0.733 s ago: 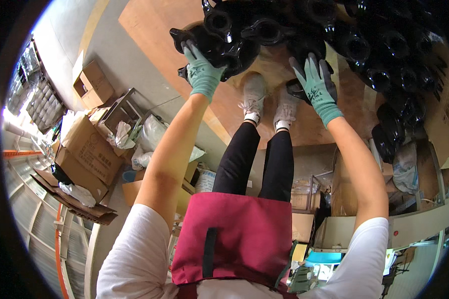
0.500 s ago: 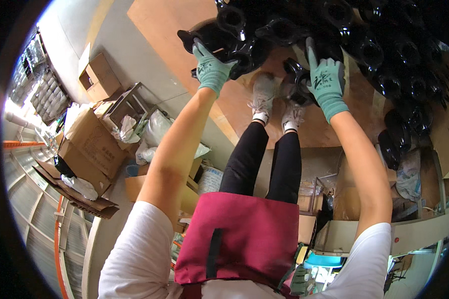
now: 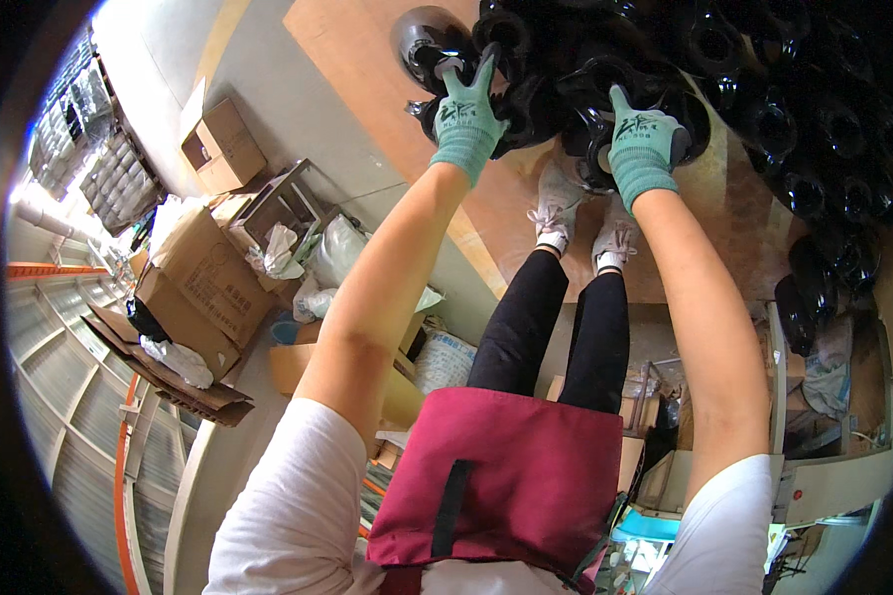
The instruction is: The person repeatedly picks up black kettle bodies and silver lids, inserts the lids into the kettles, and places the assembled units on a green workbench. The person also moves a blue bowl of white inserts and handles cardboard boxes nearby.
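Note:
My left hand [image 3: 469, 114], in a green glove with dark fingertips, reaches into the near left side of a pile of glossy black moulded parts [image 3: 709, 40]. Its index finger stretches forward, and the other fingers bend over a rounded black part [image 3: 429, 42]. To the right, my right hand [image 3: 645, 139], gloved alike, points its index finger ahead along another black part [image 3: 595, 124] with a ring-shaped end. Its remaining fingers curl down over that part. The undersides of both grips are hidden. The parts lie above a brown sheet [image 3: 714, 233], just beyond my shoes.
Open cardboard boxes [image 3: 208, 288], plastic bags [image 3: 342, 253] and a metal frame [image 3: 283, 203] stand at the left. A white sack [image 3: 446, 359] lies beside my legs. At the right is a pale machine-like edge [image 3: 843, 486]. More black parts are heaped at the far right.
The view has shifted, so the surroundings sit farther right. My left hand has moved forward, and the black parts around it lie differently. My right hand has drawn slightly nearer to the left hand.

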Demonstrator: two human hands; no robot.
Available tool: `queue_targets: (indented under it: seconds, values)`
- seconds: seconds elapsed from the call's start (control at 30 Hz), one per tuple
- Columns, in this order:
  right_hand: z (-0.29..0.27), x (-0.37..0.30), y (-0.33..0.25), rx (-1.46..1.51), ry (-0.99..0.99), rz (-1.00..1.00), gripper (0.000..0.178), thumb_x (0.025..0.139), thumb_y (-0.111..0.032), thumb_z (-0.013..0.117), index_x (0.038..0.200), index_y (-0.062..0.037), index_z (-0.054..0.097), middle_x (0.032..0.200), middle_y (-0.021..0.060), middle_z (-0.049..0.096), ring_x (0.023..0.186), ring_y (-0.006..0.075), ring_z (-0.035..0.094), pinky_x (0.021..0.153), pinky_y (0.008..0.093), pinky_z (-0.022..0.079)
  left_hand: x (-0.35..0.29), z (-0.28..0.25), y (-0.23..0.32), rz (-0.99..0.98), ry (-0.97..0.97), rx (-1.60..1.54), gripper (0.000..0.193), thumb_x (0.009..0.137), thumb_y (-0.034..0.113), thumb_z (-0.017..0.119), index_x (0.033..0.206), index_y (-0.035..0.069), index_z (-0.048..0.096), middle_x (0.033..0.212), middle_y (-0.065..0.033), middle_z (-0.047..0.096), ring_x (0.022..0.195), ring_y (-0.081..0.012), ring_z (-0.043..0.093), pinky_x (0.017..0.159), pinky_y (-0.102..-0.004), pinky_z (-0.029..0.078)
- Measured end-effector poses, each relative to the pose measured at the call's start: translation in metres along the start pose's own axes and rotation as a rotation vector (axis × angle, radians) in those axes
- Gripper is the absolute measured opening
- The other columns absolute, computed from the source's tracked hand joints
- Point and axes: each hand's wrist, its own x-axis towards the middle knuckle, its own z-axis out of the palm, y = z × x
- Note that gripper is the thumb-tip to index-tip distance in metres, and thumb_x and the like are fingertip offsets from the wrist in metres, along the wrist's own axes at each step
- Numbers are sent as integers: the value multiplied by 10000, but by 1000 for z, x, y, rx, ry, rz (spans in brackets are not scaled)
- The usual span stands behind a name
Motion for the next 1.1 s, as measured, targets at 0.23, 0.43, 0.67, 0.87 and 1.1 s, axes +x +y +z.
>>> queue_targets:
  seconds: [0.23, 0.43, 0.67, 0.87, 1.1]
  values:
    - [15, -4, -6, -28, 52, 24, 848, 782, -448, 736, 1498, -408, 282, 1054, 147, 609, 942, 285, 599, 732, 437, 471, 11, 12, 7, -80, -42, -70, 1092, 668, 254, 832, 1517, 256, 145, 1397, -294, 242, 908, -430, 653, 848, -472, 550]
    - [56, -8, -6, -20, 187, 33, 823, 763, -493, 729, 1478, -390, 333, 1035, 155, 604, 949, 317, 605, 796, 467, 473, 14, 6, 6, -11, -116, 29, 1094, 659, 262, 840, 1512, 266, 154, 1394, -303, 237, 894, -445, 647, 818, -474, 562]
    - [68, -22, -1, 118, 200, -7, 797, 732, -453, 762, 1433, -362, 394, 1043, 150, 588, 961, 326, 586, 787, 460, 467, 11, 8, -2, -57, -46, -83, 1007, 659, 326, 834, 1466, 272, 233, 1381, -327, 272, 942, -465, 634, 858, -492, 538]
    - [96, -39, 0, 157, 100, -38, 803, 722, -453, 774, 1425, -357, 396, 1037, 147, 585, 967, 310, 579, 792, 446, 471, -24, 26, 0, -217, -130, -81, 930, 722, 242, 761, 1492, 234, 239, 1458, -345, 193, 1024, -499, 603, 908, -516, 506]
    - [102, -42, -20, 163, 179, 30, 721, 702, -449, 788, 1350, -366, 481, 1009, 135, 580, 943, 293, 572, 782, 428, 460, -3, 33, 5, -449, -108, -294, 1181, 608, 338, 868, 1522, 185, 136, 1460, -340, 121, 1180, -470, 515, 1014, -432, 451]
